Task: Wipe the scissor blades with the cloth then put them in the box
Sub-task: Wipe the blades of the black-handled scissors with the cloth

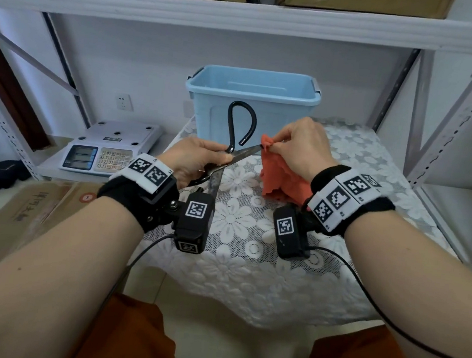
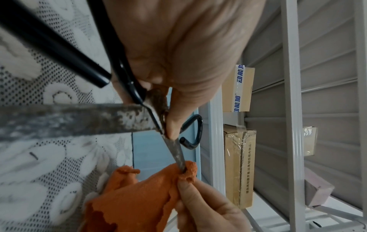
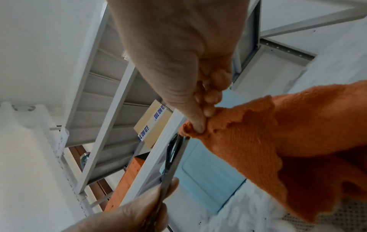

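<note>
The scissors (image 1: 233,149) have black loop handles and rusty blades spread wide apart. My left hand (image 1: 225,156) grips them at the pivot, above the lace-covered table. One blade (image 2: 175,151) points right, and its tip is wrapped in the orange cloth (image 1: 280,177). My right hand (image 1: 274,147) pinches the cloth (image 3: 278,133) around that tip between thumb and fingers. The other blade (image 2: 69,119) points back toward my left wrist. The light blue box (image 1: 251,101) stands without a lid just behind both hands, at the table's far edge.
A white lace tablecloth (image 1: 248,267) covers the small table. An electronic scale (image 1: 107,147) sits on a low shelf to the left, with cardboard boxes (image 1: 21,214) in front of it. Grey shelf uprights (image 1: 452,128) stand on the right, and a shelf board (image 1: 246,13) runs overhead.
</note>
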